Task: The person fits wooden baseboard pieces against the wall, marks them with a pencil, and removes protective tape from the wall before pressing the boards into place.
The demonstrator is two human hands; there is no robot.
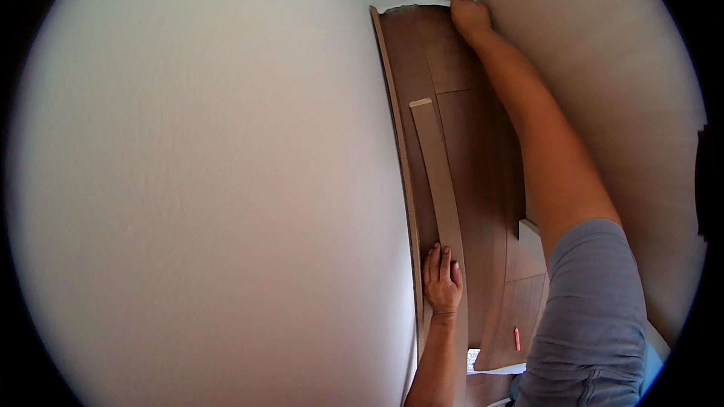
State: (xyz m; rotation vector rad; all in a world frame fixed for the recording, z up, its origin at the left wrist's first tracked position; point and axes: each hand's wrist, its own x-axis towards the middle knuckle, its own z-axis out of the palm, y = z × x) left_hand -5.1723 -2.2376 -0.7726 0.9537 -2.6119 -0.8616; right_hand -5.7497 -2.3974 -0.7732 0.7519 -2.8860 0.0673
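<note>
My left hand (443, 279) lies with fingers stretched out on a long, narrow brown strip (431, 158), which has a pale piece at its far end and rests lengthwise on wood-look floor planks (471, 143). A thin brown board (394, 98) runs along the base of the left wall, beside that hand. My right hand (469, 16) reaches to the far corner at the edge of the planks, its fingers bent against the base of the wall; what they grip is hidden.
White walls (226, 166) close in on the left, far end and right (603, 68). A white block (530, 234) sits by the right arm. Lower down, a red pencil-like stick (517, 338) lies on the planks, whose near edge has white material under it.
</note>
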